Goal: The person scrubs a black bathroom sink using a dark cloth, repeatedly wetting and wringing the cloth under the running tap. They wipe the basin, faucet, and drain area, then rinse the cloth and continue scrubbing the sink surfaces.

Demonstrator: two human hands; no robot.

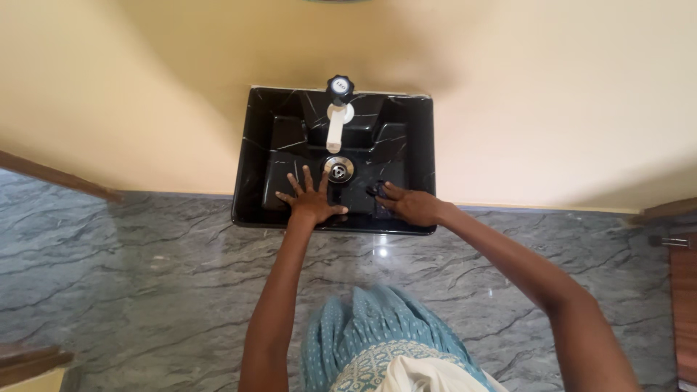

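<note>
Dark scrub pad (380, 194) | pinched in right hand (412, 206) grip, pressed on black sink (250, 181) floor right of drain (338, 169) | left hand (312, 202) released, splayed flat, apparently bracing | tap (337, 116) beyond both grips

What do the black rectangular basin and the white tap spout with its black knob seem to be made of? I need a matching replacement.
Black rectangular basin: probably glazed ceramic or stone-look composite; glossy, with thin white marble-like veins and soft reflections. White tap spout: likely plastic; flat, matt white, no metallic shine. Black knob: likely moulded plastic, lobed. Round drain: shiny metal.
</note>
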